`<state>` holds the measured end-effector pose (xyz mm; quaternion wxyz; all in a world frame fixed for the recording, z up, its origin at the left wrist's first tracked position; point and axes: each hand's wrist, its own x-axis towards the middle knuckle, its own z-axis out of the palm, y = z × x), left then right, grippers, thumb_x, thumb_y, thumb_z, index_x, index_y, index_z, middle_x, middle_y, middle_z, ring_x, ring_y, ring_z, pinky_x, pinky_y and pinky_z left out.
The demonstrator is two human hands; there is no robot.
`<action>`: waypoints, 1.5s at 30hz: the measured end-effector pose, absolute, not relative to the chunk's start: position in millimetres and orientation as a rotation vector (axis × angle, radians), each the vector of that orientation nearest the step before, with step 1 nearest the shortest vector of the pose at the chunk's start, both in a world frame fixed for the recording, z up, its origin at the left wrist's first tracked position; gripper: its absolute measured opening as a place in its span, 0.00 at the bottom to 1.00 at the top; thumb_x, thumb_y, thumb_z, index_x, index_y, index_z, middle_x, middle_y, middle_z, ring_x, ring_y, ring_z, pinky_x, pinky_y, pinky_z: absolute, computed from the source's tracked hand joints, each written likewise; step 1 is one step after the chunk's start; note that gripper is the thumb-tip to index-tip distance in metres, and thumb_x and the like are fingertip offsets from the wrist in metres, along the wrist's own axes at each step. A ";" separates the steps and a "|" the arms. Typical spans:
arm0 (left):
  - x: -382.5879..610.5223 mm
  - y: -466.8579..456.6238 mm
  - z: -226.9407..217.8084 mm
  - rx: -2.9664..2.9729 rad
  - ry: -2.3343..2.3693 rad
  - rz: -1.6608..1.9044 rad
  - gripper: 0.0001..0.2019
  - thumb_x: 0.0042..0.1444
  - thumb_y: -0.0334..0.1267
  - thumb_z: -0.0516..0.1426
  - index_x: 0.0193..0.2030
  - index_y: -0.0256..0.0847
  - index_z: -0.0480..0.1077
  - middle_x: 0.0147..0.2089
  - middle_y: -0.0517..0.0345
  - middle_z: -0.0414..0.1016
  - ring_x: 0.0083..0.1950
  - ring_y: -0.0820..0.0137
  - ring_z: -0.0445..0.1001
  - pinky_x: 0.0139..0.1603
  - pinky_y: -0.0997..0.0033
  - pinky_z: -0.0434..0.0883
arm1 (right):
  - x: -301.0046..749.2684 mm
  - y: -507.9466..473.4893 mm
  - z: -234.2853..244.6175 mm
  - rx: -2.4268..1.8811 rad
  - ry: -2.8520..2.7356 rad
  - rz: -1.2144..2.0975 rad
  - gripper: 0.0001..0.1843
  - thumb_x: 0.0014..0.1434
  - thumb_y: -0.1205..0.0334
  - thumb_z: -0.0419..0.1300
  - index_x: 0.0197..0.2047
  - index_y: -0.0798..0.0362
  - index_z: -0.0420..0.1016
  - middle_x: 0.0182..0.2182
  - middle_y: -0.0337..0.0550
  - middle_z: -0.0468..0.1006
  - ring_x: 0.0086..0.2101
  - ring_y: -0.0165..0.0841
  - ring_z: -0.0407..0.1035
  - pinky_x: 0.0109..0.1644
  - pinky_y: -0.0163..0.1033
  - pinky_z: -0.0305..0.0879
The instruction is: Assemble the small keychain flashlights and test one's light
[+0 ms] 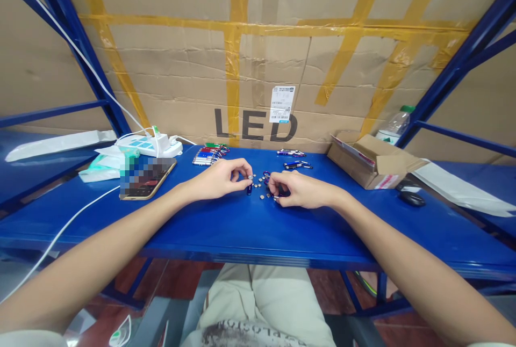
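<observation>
Both hands are working mid-surface on the blue surface [242, 229]. The left hand [220, 179] pinches a tiny silver button cell [250, 177] at its fingertips, right above a small blue keychain flashlight [249, 189] that stands roughly upright, long axis near-to-far. The right hand [300, 190] is curled closed around something dark, can't tell what. Loose button cells [260, 186] lie between them. Open room toward the near edge; a cardboard box [373, 163] sits right, a phone [148, 179] left.

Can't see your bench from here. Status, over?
Left hand fingers pinching a small silver cell. Right hand closed on small dark part, unclear. Loose cells between hands.
</observation>
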<state>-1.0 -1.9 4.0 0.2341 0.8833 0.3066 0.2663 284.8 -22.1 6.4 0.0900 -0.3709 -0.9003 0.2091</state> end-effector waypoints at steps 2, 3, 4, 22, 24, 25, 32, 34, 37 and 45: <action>-0.8 -2.3 4.2 2.424 0.840 0.733 0.10 0.66 0.44 0.64 0.46 0.41 0.75 0.32 0.62 0.76 0.31 0.71 0.71 0.36 0.71 0.67 | 284.9 -21.8 6.2 -1.085 -2.674 0.661 0.09 0.60 0.68 0.65 0.43 0.50 0.73 0.38 0.39 0.78 0.37 0.35 0.69 0.41 0.38 0.61; -0.7 -2.4 4.2 2.424 0.838 0.733 0.10 0.66 0.44 0.64 0.46 0.41 0.75 0.32 0.62 0.76 0.31 0.71 0.71 0.36 0.71 0.67 | 284.8 -21.7 5.9 -1.077 -2.669 0.674 0.09 0.60 0.67 0.65 0.44 0.50 0.73 0.38 0.39 0.78 0.37 0.35 0.69 0.41 0.38 0.62; -0.6 -2.5 4.3 2.424 0.837 0.733 0.10 0.66 0.45 0.64 0.46 0.41 0.75 0.32 0.63 0.76 0.31 0.71 0.71 0.36 0.71 0.67 | 284.5 -21.7 5.3 -1.070 -2.661 0.678 0.09 0.60 0.67 0.65 0.44 0.51 0.73 0.39 0.39 0.78 0.37 0.34 0.69 0.41 0.38 0.62; -0.8 -1.6 3.6 2.426 0.837 0.714 0.11 0.67 0.45 0.63 0.47 0.40 0.75 0.32 0.63 0.76 0.30 0.72 0.69 0.33 0.72 0.64 | 280.5 -24.9 4.4 -1.011 -2.649 0.766 0.08 0.59 0.70 0.63 0.42 0.51 0.74 0.35 0.37 0.75 0.33 0.32 0.65 0.37 0.36 0.60; -0.7 -1.7 3.8 2.429 0.837 0.717 0.10 0.67 0.45 0.63 0.46 0.40 0.75 0.32 0.63 0.76 0.30 0.72 0.69 0.34 0.72 0.64 | 280.3 -25.7 5.3 -1.049 -2.630 0.787 0.08 0.58 0.70 0.64 0.41 0.51 0.73 0.34 0.36 0.76 0.32 0.31 0.65 0.36 0.35 0.60; -0.7 -1.8 3.9 2.429 0.838 0.717 0.10 0.67 0.45 0.63 0.47 0.40 0.75 0.32 0.62 0.76 0.30 0.72 0.70 0.34 0.72 0.64 | 280.2 -25.9 5.4 -1.065 -2.618 0.797 0.08 0.58 0.70 0.64 0.41 0.51 0.73 0.34 0.36 0.76 0.32 0.31 0.65 0.35 0.35 0.59; -0.8 -1.6 3.5 2.425 0.831 0.714 0.11 0.67 0.45 0.63 0.47 0.40 0.75 0.33 0.61 0.78 0.30 0.72 0.70 0.33 0.72 0.65 | 278.8 -25.8 3.3 -1.114 -2.609 0.687 0.08 0.57 0.69 0.65 0.39 0.50 0.72 0.32 0.34 0.76 0.30 0.30 0.65 0.35 0.35 0.57; -0.7 -1.7 3.5 2.425 0.834 0.714 0.11 0.67 0.45 0.63 0.47 0.40 0.75 0.33 0.61 0.78 0.31 0.72 0.70 0.34 0.72 0.65 | 278.1 -25.9 3.1 -1.108 -2.623 0.618 0.08 0.57 0.69 0.64 0.39 0.50 0.72 0.31 0.34 0.76 0.30 0.31 0.66 0.36 0.36 0.57; -0.5 -2.3 3.7 2.423 0.840 0.713 0.11 0.67 0.45 0.63 0.48 0.40 0.75 0.33 0.61 0.78 0.31 0.72 0.70 0.34 0.72 0.65 | 277.7 -26.0 3.3 -1.091 -2.639 0.547 0.08 0.57 0.69 0.64 0.40 0.50 0.71 0.31 0.35 0.76 0.31 0.32 0.67 0.37 0.36 0.57; -0.1 -1.7 3.4 2.426 0.837 0.711 0.11 0.67 0.46 0.63 0.47 0.40 0.75 0.36 0.59 0.80 0.32 0.71 0.72 0.35 0.72 0.66 | 278.9 -25.3 2.8 -1.081 -2.645 0.561 0.08 0.59 0.69 0.64 0.42 0.50 0.72 0.34 0.37 0.79 0.33 0.34 0.69 0.39 0.37 0.60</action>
